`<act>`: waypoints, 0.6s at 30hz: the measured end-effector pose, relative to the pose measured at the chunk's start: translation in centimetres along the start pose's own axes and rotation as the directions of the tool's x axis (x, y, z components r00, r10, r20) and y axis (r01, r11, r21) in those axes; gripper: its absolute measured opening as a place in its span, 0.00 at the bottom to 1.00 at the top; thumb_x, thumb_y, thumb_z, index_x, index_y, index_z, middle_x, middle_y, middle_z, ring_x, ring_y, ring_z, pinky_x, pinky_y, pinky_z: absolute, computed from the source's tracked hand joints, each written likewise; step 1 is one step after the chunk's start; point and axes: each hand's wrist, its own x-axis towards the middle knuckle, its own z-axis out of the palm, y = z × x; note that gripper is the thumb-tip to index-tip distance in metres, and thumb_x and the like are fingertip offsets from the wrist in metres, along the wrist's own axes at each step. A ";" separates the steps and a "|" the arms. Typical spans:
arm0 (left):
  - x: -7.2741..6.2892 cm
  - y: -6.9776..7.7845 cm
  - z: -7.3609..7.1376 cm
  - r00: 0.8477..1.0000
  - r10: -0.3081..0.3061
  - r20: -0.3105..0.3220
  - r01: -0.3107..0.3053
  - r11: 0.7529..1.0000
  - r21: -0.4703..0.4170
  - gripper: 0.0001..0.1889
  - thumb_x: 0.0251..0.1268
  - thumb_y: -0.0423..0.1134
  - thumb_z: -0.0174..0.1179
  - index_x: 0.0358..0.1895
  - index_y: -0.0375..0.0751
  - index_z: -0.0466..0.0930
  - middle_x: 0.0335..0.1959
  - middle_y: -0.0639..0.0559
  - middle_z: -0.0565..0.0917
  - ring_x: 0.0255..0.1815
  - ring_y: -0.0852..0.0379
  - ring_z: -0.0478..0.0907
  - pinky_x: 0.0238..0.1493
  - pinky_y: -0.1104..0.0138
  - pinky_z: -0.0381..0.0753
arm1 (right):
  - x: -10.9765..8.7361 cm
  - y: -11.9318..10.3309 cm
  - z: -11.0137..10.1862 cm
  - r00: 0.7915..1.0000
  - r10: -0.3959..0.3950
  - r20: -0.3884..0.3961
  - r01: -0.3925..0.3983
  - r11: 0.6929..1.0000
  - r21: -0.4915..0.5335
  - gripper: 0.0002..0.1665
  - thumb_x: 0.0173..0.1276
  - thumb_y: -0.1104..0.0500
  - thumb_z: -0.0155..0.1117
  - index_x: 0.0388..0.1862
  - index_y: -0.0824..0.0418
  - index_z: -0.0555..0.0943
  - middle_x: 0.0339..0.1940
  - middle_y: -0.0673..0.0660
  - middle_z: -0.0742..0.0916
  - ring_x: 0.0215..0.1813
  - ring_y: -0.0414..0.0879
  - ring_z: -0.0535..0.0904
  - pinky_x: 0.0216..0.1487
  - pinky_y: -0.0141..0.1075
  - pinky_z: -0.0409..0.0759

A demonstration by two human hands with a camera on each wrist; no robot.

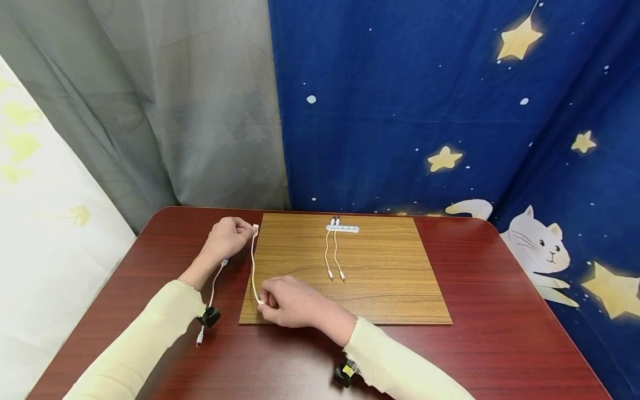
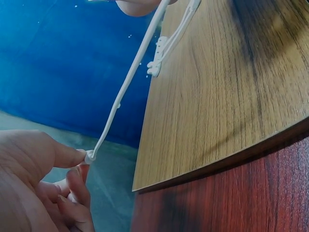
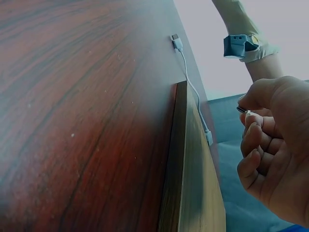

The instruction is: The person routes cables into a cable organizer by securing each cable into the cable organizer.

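Item one: a white cable (image 1: 253, 266), suspended between two hands, running along the left edge of the board as seen from the head. We find its far end pinched between thumb and finger of the left hand (image 1: 227, 238). Its near end, a small metal-tipped plug in the right wrist view, we find in a like narrow pinch of the right hand (image 1: 292, 300), above the board's near left corner.

Item two: a wood-grain board (image 1: 390, 266), flat on a dark red table (image 1: 500, 289).

Item three: a pale clip strip (image 1: 352, 229) near the board's far edge; we count two white cords (image 1: 335, 244) at its left end, tails toward the near side.

Item four: a loose white lead (image 1: 213, 285) on the table left of the board, partly hidden by the left arm.

Backdrop: we list a grey curtain (image 1: 220, 100) beside a blue one (image 1: 375, 111) with stars.
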 end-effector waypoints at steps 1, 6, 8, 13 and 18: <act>0.0 0.0 0.0 1.000 0.001 -0.001 -0.001 1.000 0.000 0.13 0.70 0.45 0.61 0.38 0.36 0.85 0.27 0.53 0.81 0.32 0.51 0.73 0.37 0.59 0.70 | 0.0 0.0 -0.1 1.000 0.003 0.000 -0.003 1.000 0.004 0.12 0.67 0.57 0.68 0.29 0.51 0.73 0.22 0.41 0.74 0.26 0.32 0.70 0.28 0.25 0.67; 0.2 0.2 0.3 1.000 0.001 -0.010 -0.001 1.000 -0.001 0.13 0.70 0.45 0.60 0.38 0.37 0.85 0.27 0.53 0.84 0.31 0.51 0.75 0.36 0.60 0.71 | -0.3 0.3 -0.3 1.000 0.017 -0.002 -0.017 1.000 0.011 0.11 0.68 0.57 0.68 0.30 0.51 0.74 0.22 0.41 0.74 0.25 0.32 0.70 0.28 0.25 0.68; 0.3 0.2 0.4 1.000 -0.001 -0.008 0.001 1.000 -0.003 0.13 0.71 0.45 0.60 0.39 0.37 0.85 0.28 0.52 0.85 0.32 0.51 0.76 0.35 0.60 0.72 | -0.5 0.4 -0.4 1.000 0.021 -0.007 -0.021 1.000 0.011 0.10 0.68 0.57 0.68 0.30 0.51 0.74 0.22 0.41 0.75 0.25 0.32 0.70 0.28 0.25 0.68; 0.5 0.5 0.5 1.000 -0.001 0.000 0.001 1.000 -0.017 0.15 0.72 0.46 0.59 0.41 0.36 0.85 0.31 0.50 0.86 0.32 0.51 0.77 0.35 0.60 0.72 | -0.9 0.7 -0.6 0.999 0.028 -0.021 -0.028 1.000 0.005 0.10 0.68 0.57 0.68 0.30 0.51 0.74 0.21 0.41 0.75 0.24 0.32 0.70 0.27 0.25 0.68; 0.5 0.5 0.7 1.000 -0.006 -0.008 0.006 1.000 -0.027 0.15 0.72 0.45 0.60 0.41 0.35 0.85 0.33 0.48 0.86 0.33 0.50 0.78 0.35 0.59 0.73 | -1.1 1.0 -0.8 0.999 0.032 -0.023 -0.032 0.999 0.006 0.10 0.68 0.57 0.68 0.30 0.51 0.75 0.21 0.41 0.75 0.24 0.32 0.70 0.27 0.25 0.68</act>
